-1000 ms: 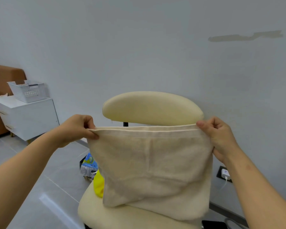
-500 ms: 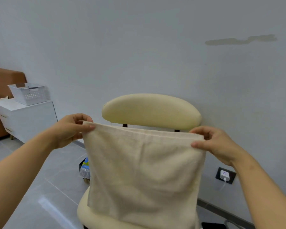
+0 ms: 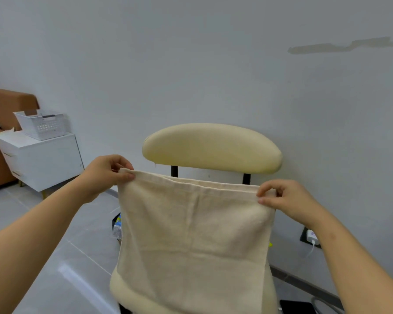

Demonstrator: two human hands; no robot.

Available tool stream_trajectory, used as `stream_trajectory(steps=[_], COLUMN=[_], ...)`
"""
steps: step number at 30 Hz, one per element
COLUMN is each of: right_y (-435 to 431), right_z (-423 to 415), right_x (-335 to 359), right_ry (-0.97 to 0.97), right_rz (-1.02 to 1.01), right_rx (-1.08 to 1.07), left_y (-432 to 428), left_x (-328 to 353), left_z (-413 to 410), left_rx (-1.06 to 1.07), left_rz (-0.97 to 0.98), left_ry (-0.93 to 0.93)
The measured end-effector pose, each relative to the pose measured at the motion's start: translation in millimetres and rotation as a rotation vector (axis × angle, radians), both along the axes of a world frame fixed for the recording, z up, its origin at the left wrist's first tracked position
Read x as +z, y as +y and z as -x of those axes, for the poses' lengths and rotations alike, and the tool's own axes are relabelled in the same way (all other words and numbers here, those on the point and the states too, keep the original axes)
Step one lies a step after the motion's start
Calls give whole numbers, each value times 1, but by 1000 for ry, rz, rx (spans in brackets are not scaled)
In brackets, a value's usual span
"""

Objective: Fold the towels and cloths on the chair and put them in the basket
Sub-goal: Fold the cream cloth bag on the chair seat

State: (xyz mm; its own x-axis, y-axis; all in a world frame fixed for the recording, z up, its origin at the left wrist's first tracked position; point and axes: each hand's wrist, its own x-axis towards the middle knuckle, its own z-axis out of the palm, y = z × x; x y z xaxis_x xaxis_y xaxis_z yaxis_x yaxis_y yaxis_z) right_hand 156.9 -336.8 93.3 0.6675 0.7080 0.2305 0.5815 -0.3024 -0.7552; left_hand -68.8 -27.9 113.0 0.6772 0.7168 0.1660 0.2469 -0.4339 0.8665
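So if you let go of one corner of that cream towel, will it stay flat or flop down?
Probably flop: the cream cloth towel hangs limp below the left hand and right hand, with creases across it. It likely feels light, since fingertip pinches at the top corners carry it. It seems unlikely to slip, as its surface looks rough.

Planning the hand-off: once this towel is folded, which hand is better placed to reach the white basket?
Left, probably. The basket sits on the white cabinet off to the left, nearer the left hand; the right hand pinches the towel's opposite corner and would cross over.
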Motion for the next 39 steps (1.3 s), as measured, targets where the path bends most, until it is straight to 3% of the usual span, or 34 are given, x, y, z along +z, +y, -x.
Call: stream_trajectory(steps=[8, 13, 18, 22, 24, 26, 29, 32, 35, 39], right_y=[3, 6, 14, 10, 6, 7, 22, 46, 69, 91], right_z=[-2, -6, -9, -13, -19, -27, -41, -64, -87, -106], right_x=[-10, -15, -21, -18, -16, -15, -21, -44, -74, -110], right_ry=[-3, 129, 236, 559, 641, 662, 626, 419, 340, 355], right_rz=[203, -203, -372, -614, -645, -635, -542, -380, -267, -206], right_rx=[67, -94, -183, -87, -12, -7, -111, -314, -413, -544], left_y=[5, 7, 9, 9, 13, 17, 23, 33, 47, 58], left_x=[-3, -9, -13, -3, 2, 3, -5, -25, -54, -101], left_z=[-1, 4, 3, 10, 10, 1, -27, -61, -91, -117], left_rx=[0, -72, -105, -299, -329, -304, -113, 34, 109, 197], left_rz=[2, 66, 39, 390, 464, 388, 6, -299, -307, -174], left_ry=[-30, -15, 43, -128, -139, -2, 266, 452, 487, 383])
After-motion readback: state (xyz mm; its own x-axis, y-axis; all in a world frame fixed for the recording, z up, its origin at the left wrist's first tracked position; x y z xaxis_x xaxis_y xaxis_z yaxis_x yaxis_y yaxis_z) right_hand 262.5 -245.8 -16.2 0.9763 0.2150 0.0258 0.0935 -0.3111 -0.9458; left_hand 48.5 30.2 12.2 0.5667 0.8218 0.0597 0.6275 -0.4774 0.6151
